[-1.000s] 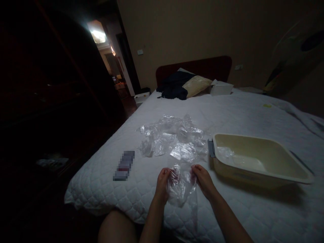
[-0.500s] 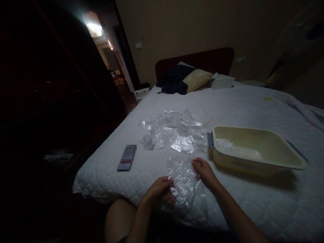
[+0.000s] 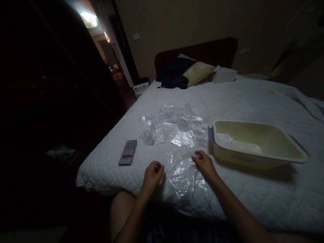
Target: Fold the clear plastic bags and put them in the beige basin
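A clear plastic bag [image 3: 183, 172] lies flattened on the white quilted bed [image 3: 253, 199] right in front of me. My right hand [image 3: 204, 164] rests at the bag's upper right corner, its fingers curled and pinching the plastic there. Just off the bag's left edge is my left hand [image 3: 152, 173], curled into a loose fist with nothing visible in it. My bare knee shows below the bed's edge.
A heap of several clear plastic bags [image 3: 172, 126] lies beyond my hands. To the right stands a cream plastic basin [image 3: 291, 153] with a clear bag inside. A small dark flat object [image 3: 128, 152] lies left. A pillow [image 3: 197, 72], dark clothing [image 3: 174, 76] and a white box [image 3: 224, 75] sit by the headboard.
The bag was held up between both hands, then laid flat on the bed. My left hand has let go and drawn back to the left; my right hand stays on the bag's corner.
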A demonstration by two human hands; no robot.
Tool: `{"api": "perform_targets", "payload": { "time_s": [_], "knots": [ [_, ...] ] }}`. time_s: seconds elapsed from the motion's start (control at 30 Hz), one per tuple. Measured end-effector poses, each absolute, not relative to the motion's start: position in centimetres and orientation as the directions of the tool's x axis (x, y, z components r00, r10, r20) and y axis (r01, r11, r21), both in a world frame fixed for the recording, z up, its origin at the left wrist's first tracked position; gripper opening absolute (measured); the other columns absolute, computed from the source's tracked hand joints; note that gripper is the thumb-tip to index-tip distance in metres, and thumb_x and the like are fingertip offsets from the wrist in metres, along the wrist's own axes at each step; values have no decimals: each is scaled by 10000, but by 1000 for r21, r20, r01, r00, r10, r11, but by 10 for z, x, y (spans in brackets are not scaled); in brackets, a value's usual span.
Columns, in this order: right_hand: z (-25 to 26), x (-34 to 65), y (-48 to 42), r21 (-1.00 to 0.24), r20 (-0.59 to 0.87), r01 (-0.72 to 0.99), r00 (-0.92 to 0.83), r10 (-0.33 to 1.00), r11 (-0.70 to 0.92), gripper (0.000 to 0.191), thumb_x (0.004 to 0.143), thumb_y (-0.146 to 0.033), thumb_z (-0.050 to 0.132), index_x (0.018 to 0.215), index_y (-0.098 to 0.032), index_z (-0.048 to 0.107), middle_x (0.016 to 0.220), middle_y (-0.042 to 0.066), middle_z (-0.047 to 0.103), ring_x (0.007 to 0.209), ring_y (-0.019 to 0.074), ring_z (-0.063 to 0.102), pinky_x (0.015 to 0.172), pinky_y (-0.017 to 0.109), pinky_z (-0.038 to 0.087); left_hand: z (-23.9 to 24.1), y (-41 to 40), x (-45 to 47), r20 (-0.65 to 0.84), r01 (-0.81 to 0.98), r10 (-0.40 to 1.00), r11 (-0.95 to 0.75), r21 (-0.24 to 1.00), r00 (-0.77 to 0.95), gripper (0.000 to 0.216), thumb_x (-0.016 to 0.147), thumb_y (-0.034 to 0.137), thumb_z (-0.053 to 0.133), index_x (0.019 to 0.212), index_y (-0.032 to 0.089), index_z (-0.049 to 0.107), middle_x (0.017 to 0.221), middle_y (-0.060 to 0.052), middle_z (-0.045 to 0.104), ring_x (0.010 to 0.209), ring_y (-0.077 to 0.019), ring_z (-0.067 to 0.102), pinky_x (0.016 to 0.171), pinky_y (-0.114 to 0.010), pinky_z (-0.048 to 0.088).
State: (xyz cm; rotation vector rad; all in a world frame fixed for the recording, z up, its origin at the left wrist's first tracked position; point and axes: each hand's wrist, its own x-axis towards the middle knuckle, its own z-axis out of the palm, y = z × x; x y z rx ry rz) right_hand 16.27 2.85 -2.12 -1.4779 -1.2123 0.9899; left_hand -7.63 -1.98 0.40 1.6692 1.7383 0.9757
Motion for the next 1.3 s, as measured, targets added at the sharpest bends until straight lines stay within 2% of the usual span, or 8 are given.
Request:
{"api": "perform_targets", "payload": {
  "time_s": [0.1, 0.2, 0.33, 0.47, 0.7, 0.83, 1.13, 1.3],
  "knots": [
    [-16, 166, 31, -919, 137, 388, 152, 979, 69, 321, 665, -410, 582, 890, -181, 564, 619, -14, 533, 546, 135, 517, 529, 257, 430, 11, -8, -55, 373, 661, 898, -427, 617, 232, 260, 810, 275, 430, 1023, 188, 552, 1097, -97, 579, 1053, -201, 515, 902, -353, 401],
    [-12, 173, 28, -904, 199, 412, 173, 965, 113, 367, 668, -408, 582, 946, -168, 561, 723, 30, 581, 626, 161, 547, 599, 283, 444, 3, 6, -39, 383, 667, 783, -620, 413, 490, 334, 819, 245, 434, 1141, 178, 497, 1244, -111, 490, 1209, -221, 376, 1014, -441, 271],
    [-3, 185, 6, -900, 175, 429, 194, 965, 77, 311, 684, -428, 573, 842, -161, 589, 717, 53, 591, 632, 173, 538, 597, 286, 438, -16, 14, -32, 363, 719, 790, -606, 341, 494, 336, 850, 234, 385, 1168, 171, 476, 1263, -110, 474, 1222, -204, 361, 1022, -460, 252],
    [7, 194, -28, -876, 37, 482, 10, 999, 28, 270, 726, -443, 529, 669, -185, 580, 575, 10, 554, 551, 151, 500, 521, 251, 383, -19, 12, -33, 362, 733, 797, -594, 331, 482, 353, 857, 233, 371, 1195, 171, 450, 1289, -104, 449, 1248, -199, 319, 1034, -457, 232],
    [1, 200, -53, -791, -60, 612, -68, 996, -6, 259, 673, -414, 579, 829, -208, 581, 660, 8, 587, 570, 161, 525, 548, 262, 404, -12, 9, -35, 359, 738, 798, -592, 323, 484, 378, 854, 199, 349, 1223, 166, 418, 1365, -88, 345, 1303, -198, 183, 1053, -488, 159],
    [-2, 197, -53, -781, -38, 625, -49, 998, 1, 172, 698, -377, 530, 700, -210, 573, 657, 22, 583, 613, 178, 531, 580, 274, 402, -14, 10, -35, 353, 737, 805, -585, 339, 477, 404, 841, 182, 354, 1243, 171, 396, 1335, -91, 394, 1292, -199, 219, 1051, -503, 151],
    [2, 207, -50, -940, -340, 34, -2, 941, -339, 303, 624, -451, 627, 739, -213, 479, 585, -33, 509, 503, 138, 527, 444, 235, 398, -13, 10, -33, 344, 740, 804, -587, 328, 486, 406, 839, 193, 368, 1244, 187, 405, 1333, -88, 396, 1278, -203, 257, 1052, -487, 171],
    [-3, 224, -53, -936, -335, 104, 41, 941, -337, 309, 633, -415, 638, 835, -213, 518, 649, -24, 521, 489, 117, 498, 388, 206, 357, -13, 9, -33, 344, 740, 799, -593, 318, 493, 400, 849, 203, 358, 1245, 181, 408, 1329, -88, 402, 1280, -197, 252, 1057, -477, 166]
  ]
}}
